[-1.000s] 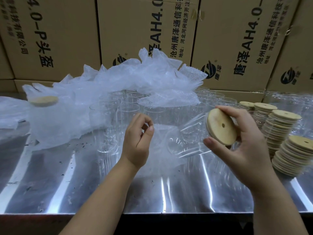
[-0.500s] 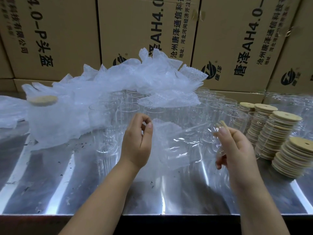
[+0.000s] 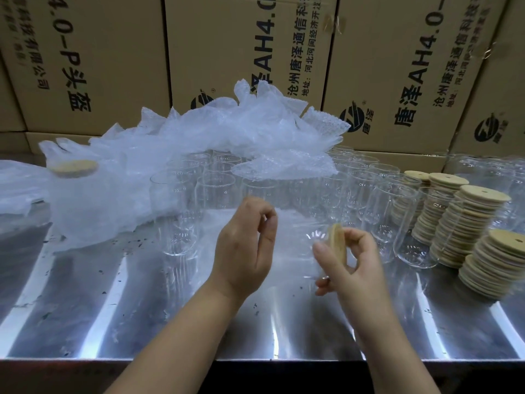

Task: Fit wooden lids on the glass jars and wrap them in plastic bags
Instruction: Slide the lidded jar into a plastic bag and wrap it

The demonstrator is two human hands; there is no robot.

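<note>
My left hand pinches the edge of a clear plastic bag between thumb and fingertips, above the steel table. My right hand grips a round wooden lid, turned edge-on, right at the bag's side nearest it. The bag is blurred and I cannot tell what is inside. Several empty glass jars stand in rows behind my hands. Stacks of wooden lids stand at the right.
A lidded jar wrapped in plastic stands at the far left. Crumpled bubble wrap is heaped over the back jars. Cardboard boxes wall off the rear. The metal table has a near edge close to me.
My right hand brought the lid down and left toward the bag, turning it from face-on to edge-on. My left hand held its pinch and barely moved.
</note>
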